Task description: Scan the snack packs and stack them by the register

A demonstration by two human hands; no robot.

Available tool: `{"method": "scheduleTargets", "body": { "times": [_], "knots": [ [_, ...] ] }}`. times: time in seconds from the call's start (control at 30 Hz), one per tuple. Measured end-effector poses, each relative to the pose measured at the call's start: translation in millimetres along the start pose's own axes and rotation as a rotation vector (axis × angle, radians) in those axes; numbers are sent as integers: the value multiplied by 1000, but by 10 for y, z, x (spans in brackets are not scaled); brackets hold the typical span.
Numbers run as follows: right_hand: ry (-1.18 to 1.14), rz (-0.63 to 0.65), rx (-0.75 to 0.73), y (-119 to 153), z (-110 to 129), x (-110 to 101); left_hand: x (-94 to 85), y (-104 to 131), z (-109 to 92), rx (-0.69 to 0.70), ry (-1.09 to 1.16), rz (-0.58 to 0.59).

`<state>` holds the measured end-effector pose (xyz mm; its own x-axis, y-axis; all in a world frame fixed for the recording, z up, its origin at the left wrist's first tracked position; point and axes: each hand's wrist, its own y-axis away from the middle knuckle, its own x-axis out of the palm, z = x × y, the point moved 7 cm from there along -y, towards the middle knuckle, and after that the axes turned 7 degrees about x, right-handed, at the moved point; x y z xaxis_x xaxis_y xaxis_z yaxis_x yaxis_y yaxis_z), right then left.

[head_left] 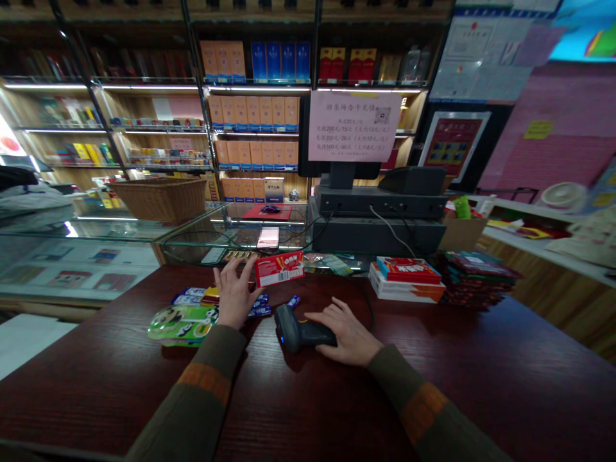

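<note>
My left hand (235,292) is beside a red box (280,268) with a barcode, its fingers spread and raised near the box's left edge. Under and around that hand lie several blue small packets (260,307) and a green panda-print package (180,323). My right hand (344,330) rests at the handle of a black barcode scanner (293,330) lying on the dark wooden counter (298,417); its fingers are apart and partly over the handle. One more small blue packet (294,300) lies just above the scanner.
Stacked boxes (407,279) and a pile of dark red packages (476,279) stand to the right. Behind are a glass case (231,221), a wicker basket (163,197) at left, and a monitor with a paper sign (353,128) above dark machines (380,231).
</note>
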<state>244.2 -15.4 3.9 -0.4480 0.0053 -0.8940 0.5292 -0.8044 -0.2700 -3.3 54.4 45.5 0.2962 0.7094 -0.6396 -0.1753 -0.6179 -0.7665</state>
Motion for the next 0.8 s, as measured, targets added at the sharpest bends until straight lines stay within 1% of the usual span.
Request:
{"method": "scheduleTargets", "body": {
  "times": [0.23, 0.5, 0.7, 0.8],
  "knots": [
    [-12, -25, 45, -25, -47, 2, 36, 6, 16, 8, 24, -3],
    [18, -71, 99, -113, -129, 5, 39, -6, -26, 21, 44, 3],
    [0, -136, 160, -156, -226, -32, 30, -7, -57, 31, 34, -9],
    [-80, -197, 199, -169, -252, -84, 33, -9, -72, 40, 33, -11]
  ]
}}
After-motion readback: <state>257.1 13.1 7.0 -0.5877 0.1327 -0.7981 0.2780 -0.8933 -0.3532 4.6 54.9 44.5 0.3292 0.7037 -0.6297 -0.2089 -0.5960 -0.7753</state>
